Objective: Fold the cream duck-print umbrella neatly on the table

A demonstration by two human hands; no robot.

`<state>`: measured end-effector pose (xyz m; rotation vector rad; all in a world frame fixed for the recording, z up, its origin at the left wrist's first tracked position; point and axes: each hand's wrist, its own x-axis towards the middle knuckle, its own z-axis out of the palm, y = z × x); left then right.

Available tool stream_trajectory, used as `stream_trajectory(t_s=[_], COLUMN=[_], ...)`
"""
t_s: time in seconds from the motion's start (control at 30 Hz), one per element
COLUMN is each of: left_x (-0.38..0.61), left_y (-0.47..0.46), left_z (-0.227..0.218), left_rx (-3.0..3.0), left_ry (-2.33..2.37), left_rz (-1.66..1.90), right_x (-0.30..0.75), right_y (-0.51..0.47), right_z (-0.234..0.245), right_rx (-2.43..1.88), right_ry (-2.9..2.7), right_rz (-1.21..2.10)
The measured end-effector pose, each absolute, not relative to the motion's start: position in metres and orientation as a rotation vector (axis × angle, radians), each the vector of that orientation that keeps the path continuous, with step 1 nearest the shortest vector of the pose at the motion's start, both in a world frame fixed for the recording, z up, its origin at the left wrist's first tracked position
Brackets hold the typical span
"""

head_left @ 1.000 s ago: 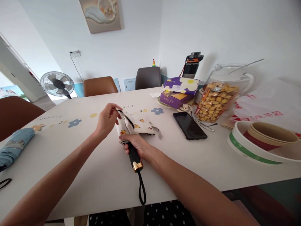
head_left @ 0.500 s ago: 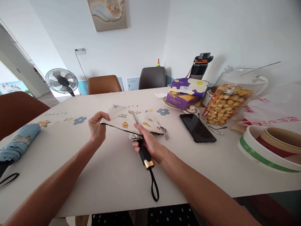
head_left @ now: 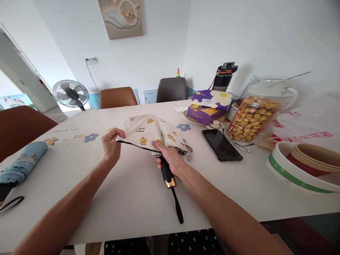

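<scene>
A folding umbrella [head_left: 140, 131], collapsed, has a cream canopy with yellow ducks and a black inner edge. Its black handle [head_left: 166, 171] with a gold end and a wrist strap points toward me. My left hand [head_left: 113, 142] pinches the canopy's left edge and stretches one panel out flat. Wrapped around the umbrella where canopy meets handle, my right hand [head_left: 167, 156] has its thumb on the fabric. Loose folds and a pale strap [head_left: 189, 150] stick out to the right of that hand.
A furled blue umbrella [head_left: 23, 163] lies at the table's left. To the right are a black phone [head_left: 221, 144], tissue packs [head_left: 209, 106], a snack bag [head_left: 253, 118], a clear pitcher [head_left: 281, 90], a dark bottle [head_left: 224, 78] and paper bowls [head_left: 292, 170]. Chairs and a fan [head_left: 71, 92] stand beyond.
The canopy panel in my left hand is spread wider, showing more ducks. My right hand and the handle have shifted slightly right, and the strap has swung right.
</scene>
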<state>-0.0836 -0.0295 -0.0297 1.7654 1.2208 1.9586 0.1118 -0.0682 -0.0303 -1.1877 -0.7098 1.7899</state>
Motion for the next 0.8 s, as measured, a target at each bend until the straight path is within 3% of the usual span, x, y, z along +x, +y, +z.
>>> stream_trajectory(t_s=[0.2, 0.37, 0.47, 0.57, 0.8], left_x=[-0.108, -0.110, -0.087, -0.053, -0.009], left_y=[-0.018, -0.013, -0.022, -0.028, -0.008], left_z=[-0.051, -0.058, -0.053, -0.052, -0.039], left_rx=[2.619, 2.268, 2.315, 2.418, 1.693], left_ry=[1.296, 1.736, 1.527, 1.251, 1.508], left_rz=[1.409, 1.617, 1.685, 1.432, 1.227], right_x=[0.113, 0.113, 0.111, 0.107, 0.105], right_y=[-0.066, -0.065, -0.067, -0.072, -0.079], right_z=[-0.038, -0.038, -0.035, -0.030, -0.026], right_rx=[-1.313, -1.356, -1.367, -1.386, -1.243], right_ry=[-0.805, -0.794, -0.834, -0.870, -0.865], right_rz=[1.761, 1.679, 1.681, 1.709, 1.795])
